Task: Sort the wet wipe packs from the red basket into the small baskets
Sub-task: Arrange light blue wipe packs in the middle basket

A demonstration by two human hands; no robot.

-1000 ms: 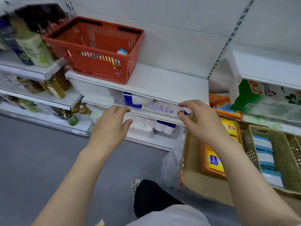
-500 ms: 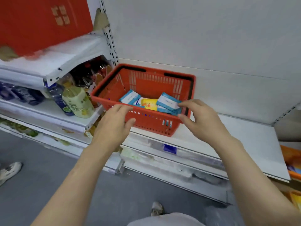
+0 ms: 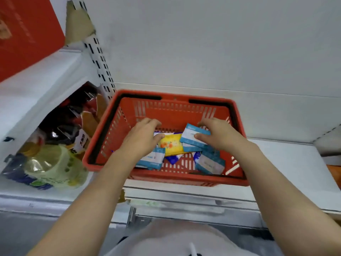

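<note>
Your right hand point(image 3: 219, 137) pinches a blue-white pack point(image 3: 193, 138), thumb on the near face, fingers curled over its far edge; pack sits tilted on the pile. Your left hand point(image 3: 142, 140) is down in the red basket point(image 3: 184, 179) w/ fingers bent, thumb tip on the yellow pack point(image 3: 171, 145); can't tell if it actually grips anything yet.

Remaining packs lie loose on the basket floor: another blue-white one point(image 3: 153, 157) just below the left hand, one point(image 3: 210, 162) near the front right corner, a dark blue one point(image 3: 172, 158) mostly buried under the yellow.

Handling, as a guess: soft film pouches, light, squashy, prob. slick; take each across the short sides, not by a corner, or it'll sag & slip.

Basket rests on a white shelf point(image 3: 287, 169); bottles point(image 3: 53, 167) crowd the shelf to the left. Small baskets not in view.
</note>
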